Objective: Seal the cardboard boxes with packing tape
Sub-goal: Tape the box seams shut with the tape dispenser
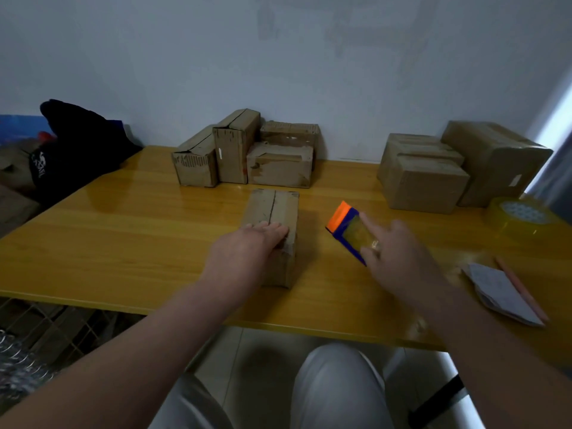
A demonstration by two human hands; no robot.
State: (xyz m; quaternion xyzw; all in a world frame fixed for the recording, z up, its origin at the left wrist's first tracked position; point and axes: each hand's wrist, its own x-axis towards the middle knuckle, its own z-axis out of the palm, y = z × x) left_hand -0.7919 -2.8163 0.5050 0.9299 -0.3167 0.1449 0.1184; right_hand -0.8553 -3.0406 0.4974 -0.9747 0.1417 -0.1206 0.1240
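Mid-table, the left hand (247,246) presses flat on the untaped box (266,209), while the right hand (399,255) grips the tape dispenser (348,229) just beside it. Taping hasn't begun; next up, likely, is tape across that open seam.

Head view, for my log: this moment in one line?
left hand: flat on box | right hand: at dispenser, grip unclear | roll: far right
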